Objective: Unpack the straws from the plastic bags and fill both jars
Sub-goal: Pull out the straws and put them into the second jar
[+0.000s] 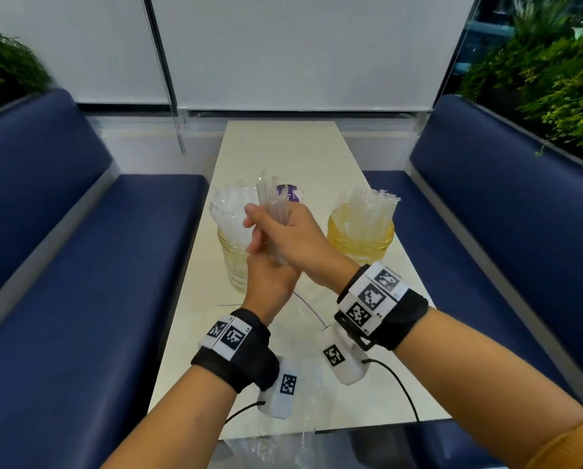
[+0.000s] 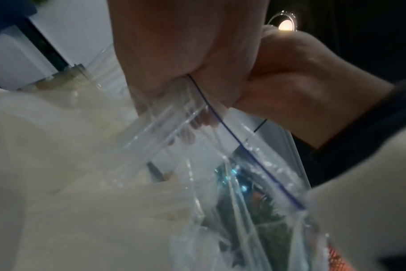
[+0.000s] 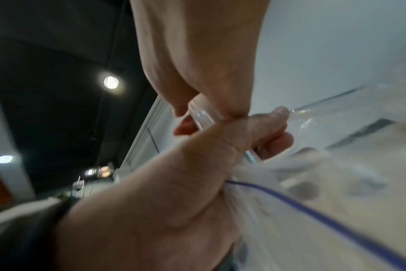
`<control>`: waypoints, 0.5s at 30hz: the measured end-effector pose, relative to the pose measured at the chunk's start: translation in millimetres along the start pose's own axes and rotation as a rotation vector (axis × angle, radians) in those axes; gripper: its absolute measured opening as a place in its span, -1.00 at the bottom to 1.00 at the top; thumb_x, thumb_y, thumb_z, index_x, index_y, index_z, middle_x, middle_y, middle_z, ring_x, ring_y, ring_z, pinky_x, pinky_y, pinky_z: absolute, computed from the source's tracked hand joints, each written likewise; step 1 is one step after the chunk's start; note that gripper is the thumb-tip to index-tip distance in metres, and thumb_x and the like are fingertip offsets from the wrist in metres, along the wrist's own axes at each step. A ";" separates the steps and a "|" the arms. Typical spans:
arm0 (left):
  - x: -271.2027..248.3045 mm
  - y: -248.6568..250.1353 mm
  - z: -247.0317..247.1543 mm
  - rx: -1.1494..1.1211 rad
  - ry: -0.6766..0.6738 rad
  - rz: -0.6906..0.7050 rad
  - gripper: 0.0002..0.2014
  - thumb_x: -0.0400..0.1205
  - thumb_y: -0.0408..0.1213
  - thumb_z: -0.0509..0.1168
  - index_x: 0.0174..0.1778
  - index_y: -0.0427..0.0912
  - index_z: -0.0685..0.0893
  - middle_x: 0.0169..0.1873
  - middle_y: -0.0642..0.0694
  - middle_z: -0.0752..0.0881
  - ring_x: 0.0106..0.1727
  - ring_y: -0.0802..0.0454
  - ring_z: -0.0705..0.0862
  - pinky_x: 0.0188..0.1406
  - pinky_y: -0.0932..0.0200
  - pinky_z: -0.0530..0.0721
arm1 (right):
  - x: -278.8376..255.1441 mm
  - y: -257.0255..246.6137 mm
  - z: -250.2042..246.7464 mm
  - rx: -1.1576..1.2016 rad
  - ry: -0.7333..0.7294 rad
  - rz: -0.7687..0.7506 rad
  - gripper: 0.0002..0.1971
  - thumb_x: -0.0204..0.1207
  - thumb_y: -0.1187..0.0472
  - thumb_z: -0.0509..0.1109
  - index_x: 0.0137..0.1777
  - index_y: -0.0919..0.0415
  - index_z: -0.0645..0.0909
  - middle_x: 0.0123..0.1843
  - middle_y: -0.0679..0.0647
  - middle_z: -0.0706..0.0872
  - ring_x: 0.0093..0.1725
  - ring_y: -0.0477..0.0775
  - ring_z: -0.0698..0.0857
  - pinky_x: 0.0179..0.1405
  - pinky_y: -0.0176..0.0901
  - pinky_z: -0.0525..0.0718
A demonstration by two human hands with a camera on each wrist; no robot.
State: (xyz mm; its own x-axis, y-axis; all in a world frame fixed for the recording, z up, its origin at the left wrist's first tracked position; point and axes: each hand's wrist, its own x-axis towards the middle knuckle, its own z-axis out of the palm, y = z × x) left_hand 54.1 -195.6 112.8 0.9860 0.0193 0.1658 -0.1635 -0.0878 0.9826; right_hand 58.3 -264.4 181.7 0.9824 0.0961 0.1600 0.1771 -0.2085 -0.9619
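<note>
My two hands meet above the table's middle. The right hand [image 1: 285, 231] [image 3: 197, 60] curls round a bundle of clear straws [image 1: 272, 203] [image 3: 203, 114] that points up and away. Just below, the left hand [image 1: 270, 277] [image 2: 155, 47] grips the mouth of a clear plastic bag [image 1: 305, 308] [image 2: 250, 155] with a blue zip line, which hangs down from its fist. The lower ends of the straws [image 2: 160, 128] still sit inside the bag. On the left stands a glass jar [image 1: 234, 265] packed with straws; a yellow-tinted jar [image 1: 361, 243] on the right holds straws too.
A purple and white object [image 1: 291, 193] sits behind the hands. The narrow pale table [image 1: 283, 147] runs between two blue benches [image 1: 80, 265]. Another crumpled clear bag [image 1: 269, 446] hangs over the table's near edge. Plants stand at both far corners.
</note>
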 end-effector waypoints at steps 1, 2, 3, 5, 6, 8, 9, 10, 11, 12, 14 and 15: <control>0.0 -1.0 0.6 -0.026 -0.008 -0.014 -0.90 0.56 -0.47 0.41 -0.06 -0.24 0.67 -0.26 -0.14 0.72 -0.24 0.04 0.64 -0.31 0.20 0.63 | -0.9 1.3 0.7 0.014 0.000 -0.007 -0.71 0.68 -0.04 0.37 -0.10 0.19 0.69 -0.48 -0.01 0.67 -0.40 0.05 0.70 0.07 0.28 0.78; -0.5 -1.5 1.0 -0.017 -0.008 -0.033 -0.90 0.55 -0.43 0.45 -0.11 -0.21 0.66 -0.32 -0.09 0.70 -0.31 0.05 0.60 -0.42 0.28 0.56 | 0.1 -1.0 0.0 0.042 0.011 -0.019 -0.68 0.71 -0.02 0.32 -0.14 0.21 0.65 -0.53 -0.07 0.58 -0.48 -0.01 0.60 -0.07 0.21 0.79; -2.0 -1.8 1.0 0.008 -0.012 -0.044 -0.87 0.53 -0.39 0.50 -0.18 -0.20 0.66 -0.38 -0.05 0.68 -0.37 0.08 0.55 -0.51 0.34 0.48 | 1.9 -7.2 -2.9 0.079 0.026 -0.042 -0.67 0.73 0.00 0.30 -0.16 0.22 0.61 -0.53 -0.08 0.51 -0.52 -0.06 0.52 -0.24 0.08 0.74; -4.0 -6.4 -0.4 0.018 -0.033 -0.045 -0.81 0.48 -0.26 0.60 -0.25 -0.15 0.69 -0.37 0.03 0.70 -0.41 0.17 0.58 -0.47 0.40 0.48 | 7.0 -27.4 -15.0 0.140 0.062 -0.101 -0.68 0.75 0.06 0.27 -0.20 0.22 0.56 -0.52 -0.08 0.46 -0.56 -0.10 0.44 -0.42 -0.10 0.58; -4.1 -6.6 -1.2 0.015 -0.043 -0.050 -0.80 0.45 -0.22 0.63 -0.21 -0.15 0.73 -0.33 0.05 0.74 -0.36 0.20 0.63 -0.40 0.43 0.54 | 11.2 -39.9 -24.2 0.174 0.087 -0.126 -0.68 0.76 0.08 0.26 -0.22 0.21 0.55 -0.53 -0.09 0.46 -0.57 -0.11 0.43 -0.46 -0.13 0.54; -5.0 -6.3 -3.4 -0.013 -0.057 -0.077 -0.76 0.43 -0.25 0.65 -0.07 -0.17 0.77 -0.19 0.07 0.80 -0.23 0.21 0.72 -0.22 0.41 0.65 | 19.6 -67.5 -49.0 0.247 0.139 -0.198 -0.66 0.77 0.08 0.24 -0.25 0.19 0.52 -0.56 -0.12 0.45 -0.59 -0.09 0.40 -0.46 -0.14 0.51; -4.7 -6.4 -4.2 -0.039 -0.062 -0.095 -0.73 0.43 -0.29 0.66 -0.02 -0.17 0.78 -0.12 0.07 0.82 -0.18 0.20 0.75 -0.15 0.37 0.70 | 23.1 -80.3 -63.5 0.284 0.162 -0.241 -0.65 0.77 0.08 0.22 -0.25 0.19 0.51 -0.56 -0.11 0.44 -0.58 -0.07 0.40 -0.43 -0.11 0.51; -4.7 -6.5 -4.7 -0.048 -0.065 -0.105 -0.72 0.42 -0.32 0.66 0.01 -0.15 0.78 -0.05 0.06 0.83 -0.16 0.20 0.77 -0.09 0.31 0.74 | 25.9 -92.1 -78.7 0.321 0.183 -0.287 -0.65 0.78 0.08 0.20 -0.25 0.19 0.50 -0.54 -0.09 0.44 -0.55 -0.05 0.41 -0.40 -0.08 0.51; -5.0 -5.8 -5.2 -0.047 -0.065 -0.103 -0.71 0.42 -0.33 0.66 0.02 -0.13 0.79 -0.01 0.04 0.83 -0.16 0.22 0.78 -0.05 0.27 0.77 | 28.5 -101.7 -94.0 0.360 0.208 -0.327 -0.65 0.78 0.07 0.18 -0.24 0.19 0.49 -0.52 -0.07 0.43 -0.53 -0.04 0.42 -0.37 -0.06 0.52; -5.5 -5.1 -5.6 -0.033 -0.067 -0.100 -0.71 0.43 -0.33 0.65 0.02 -0.11 0.79 0.00 0.03 0.83 -0.17 0.23 0.78 -0.04 0.25 0.78 | 32.2 -107.6 -108.4 0.395 0.237 -0.366 -0.65 0.79 0.08 0.18 -0.23 0.19 0.50 -0.51 -0.06 0.44 -0.50 -0.03 0.43 -0.35 -0.05 0.53; -5.8 -3.4 -6.0 -0.014 -0.069 -0.096 -0.71 0.44 -0.32 0.65 0.04 -0.10 0.79 0.01 0.03 0.83 -0.17 0.22 0.78 -0.07 0.28 0.76 | 44.3 -108.5 -131.7 0.415 0.309 -0.429 -0.66 0.79 0.09 0.18 -0.23 0.19 0.51 -0.50 -0.04 0.45 -0.48 -0.03 0.45 -0.34 -0.07 0.55; -6.1 -2.3 -6.1 -0.010 -0.068 -0.098 -0.71 0.44 -0.31 0.65 0.04 -0.10 0.79 0.01 0.04 0.83 -0.17 0.22 0.78 -0.08 0.30 0.75 | 53.3 -102.9 -139.8 0.386 0.351 -0.439 -0.67 0.78 0.09 0.20 -0.22 0.19 0.51 -0.49 -0.04 0.46 -0.48 -0.03 0.46 -0.36 -0.09 0.56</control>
State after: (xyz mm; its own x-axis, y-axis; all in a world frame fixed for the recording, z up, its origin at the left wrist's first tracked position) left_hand 48.3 -189.4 110.1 0.9972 -0.0402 0.0630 -0.0661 -0.0790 0.9947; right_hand 100.7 -373.9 320.2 0.7971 -0.2426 0.5530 0.5935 0.1463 -0.7914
